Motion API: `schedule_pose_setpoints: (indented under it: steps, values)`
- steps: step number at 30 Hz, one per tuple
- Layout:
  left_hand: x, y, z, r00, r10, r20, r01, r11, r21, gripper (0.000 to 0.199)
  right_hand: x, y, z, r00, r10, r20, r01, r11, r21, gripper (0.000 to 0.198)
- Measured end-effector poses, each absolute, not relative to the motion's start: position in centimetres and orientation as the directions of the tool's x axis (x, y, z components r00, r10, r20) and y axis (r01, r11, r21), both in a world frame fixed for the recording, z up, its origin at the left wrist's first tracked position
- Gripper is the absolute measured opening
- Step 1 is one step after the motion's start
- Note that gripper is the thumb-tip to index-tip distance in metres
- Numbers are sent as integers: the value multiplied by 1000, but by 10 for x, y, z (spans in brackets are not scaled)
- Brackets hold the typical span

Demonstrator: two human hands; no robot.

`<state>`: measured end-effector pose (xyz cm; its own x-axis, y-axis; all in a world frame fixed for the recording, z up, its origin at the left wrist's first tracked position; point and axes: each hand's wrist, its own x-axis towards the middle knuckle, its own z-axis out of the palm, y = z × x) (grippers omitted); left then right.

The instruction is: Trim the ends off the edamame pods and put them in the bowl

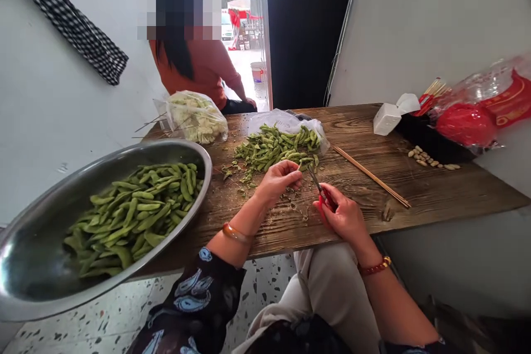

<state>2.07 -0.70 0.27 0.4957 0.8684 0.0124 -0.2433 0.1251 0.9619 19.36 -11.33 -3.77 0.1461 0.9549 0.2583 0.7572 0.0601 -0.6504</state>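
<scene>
A wooden table (357,193) is set against pale walls, and a pile of green pods (276,149) is spread on it. Just nearer than the pile, a small pod (299,166), mostly hidden, is pinched between the thumb and fingertips of the left hand (279,181). Beside it, the red-handled scissors (314,178) are gripped in the closed right hand (342,213), their blades pointed toward the pile. Left of the pile, more pods are held in a metal basin (203,163); to its right, thin sticks (371,177) are laid.
</scene>
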Motion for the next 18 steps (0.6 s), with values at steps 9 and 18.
schedule_pose_setpoints:
  steps: [9,18]
  values:
    - [29,-17,1,497,862,104,-131,-44,990,30,192,-114,-35,113,960,256,812,59,-580,49]
    - [33,-21,-3,558,810,181,-33,-197,980,25,192,-115,-35,122,960,252,796,57,-602,49]
